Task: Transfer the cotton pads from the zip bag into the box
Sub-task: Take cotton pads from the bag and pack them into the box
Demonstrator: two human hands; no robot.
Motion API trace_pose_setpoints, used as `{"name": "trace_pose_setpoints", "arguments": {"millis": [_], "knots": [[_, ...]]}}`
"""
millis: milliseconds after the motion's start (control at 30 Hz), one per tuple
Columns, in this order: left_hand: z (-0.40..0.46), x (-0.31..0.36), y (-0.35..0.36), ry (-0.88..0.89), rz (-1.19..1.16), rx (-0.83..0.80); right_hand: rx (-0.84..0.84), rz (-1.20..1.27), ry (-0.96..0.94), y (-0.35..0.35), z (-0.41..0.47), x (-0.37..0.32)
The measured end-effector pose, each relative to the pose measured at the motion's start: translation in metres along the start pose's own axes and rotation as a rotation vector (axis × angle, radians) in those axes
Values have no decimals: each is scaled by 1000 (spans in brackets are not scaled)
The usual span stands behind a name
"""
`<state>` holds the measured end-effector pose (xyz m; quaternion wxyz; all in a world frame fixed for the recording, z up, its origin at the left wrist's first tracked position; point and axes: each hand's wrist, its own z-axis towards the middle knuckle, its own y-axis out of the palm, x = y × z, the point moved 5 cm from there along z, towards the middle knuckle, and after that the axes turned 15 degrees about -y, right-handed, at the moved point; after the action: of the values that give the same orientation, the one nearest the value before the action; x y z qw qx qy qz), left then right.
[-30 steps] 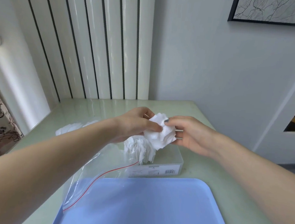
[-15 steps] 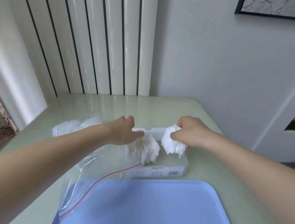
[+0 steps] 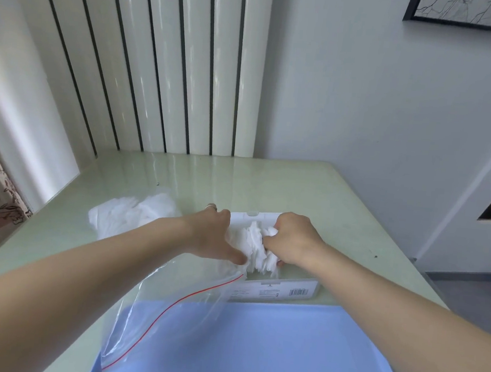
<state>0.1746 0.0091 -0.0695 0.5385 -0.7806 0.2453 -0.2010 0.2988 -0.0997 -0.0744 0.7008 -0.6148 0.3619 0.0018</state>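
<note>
A clear plastic box with a barcode label stands on the table beyond the blue tray. White cotton pads stand bunched inside it. My right hand is curled over the pads' right side and grips a clump of them down in the box. My left hand lies flat against the pads' left side, thumb stretched toward them, a ring on one finger. The clear zip bag with a red seal line lies slack under my left forearm. More loose cotton pads lie heaped on the table to the left.
A light blue tray fills the near part of the pale green table. White panelled wall and a plain wall stand behind the table; its right edge drops off to a grey floor.
Both hands dropped from above the box down into it. My right hand carried its clump of pads into the box, and my left hand moved in to press against the standing pads.
</note>
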Motion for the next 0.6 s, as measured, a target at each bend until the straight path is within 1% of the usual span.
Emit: {"name": "trace_pose_setpoints", "arguments": {"millis": [67, 167, 300, 500, 600], "knots": [[-1, 2, 1, 12, 4, 15, 8, 81, 15, 1, 0, 1], [-2, 12, 2, 85, 46, 53, -1, 181, 61, 2, -1, 3], [-7, 35, -2, 173, 216, 146, -13, 353, 166, -1, -1, 7], [-3, 45, 9, 206, 471, 233, -28, 609, 233, 2, -6, 9], [-6, 42, 9, 163, 487, 195, -30, 637, 232, 6, -7, 7]]}}
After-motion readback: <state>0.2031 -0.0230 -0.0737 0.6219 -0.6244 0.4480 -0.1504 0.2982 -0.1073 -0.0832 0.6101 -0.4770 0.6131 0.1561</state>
